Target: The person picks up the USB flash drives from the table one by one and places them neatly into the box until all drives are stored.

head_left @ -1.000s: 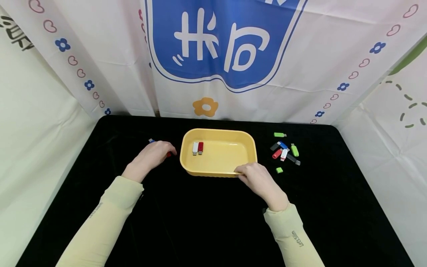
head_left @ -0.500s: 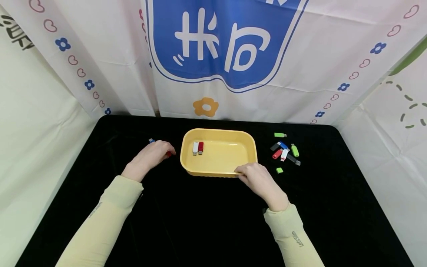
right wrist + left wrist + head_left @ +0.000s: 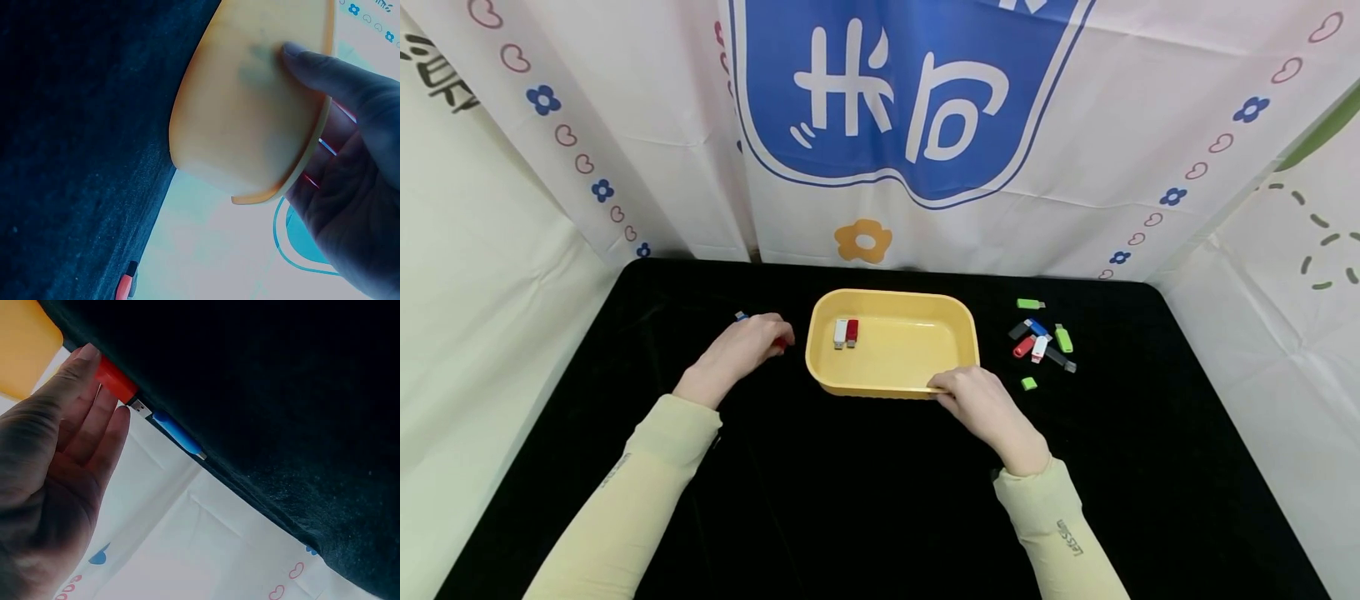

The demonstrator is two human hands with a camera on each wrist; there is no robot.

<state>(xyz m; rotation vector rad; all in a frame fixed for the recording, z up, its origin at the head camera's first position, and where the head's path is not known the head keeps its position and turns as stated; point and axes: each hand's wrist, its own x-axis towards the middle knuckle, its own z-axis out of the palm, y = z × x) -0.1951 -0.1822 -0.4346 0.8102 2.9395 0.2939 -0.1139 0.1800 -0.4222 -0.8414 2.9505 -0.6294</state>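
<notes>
Head view | counted: 1 red USB stick [image 3: 117,381], 1 yellow tray [image 3: 910,350], 2 sticks [image 3: 840,333] inside | red USB stick: metal plug [image 3: 140,409] exposed, pinched in left hand [image 3: 736,348] | yellow tray: round-cornered, rim gripped by right hand [image 3: 983,407]

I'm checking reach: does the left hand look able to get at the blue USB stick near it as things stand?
Probably not straight away: the left hand pinches a red USB stick, so it seems occupied, though the blue USB stick lies close by.
</notes>
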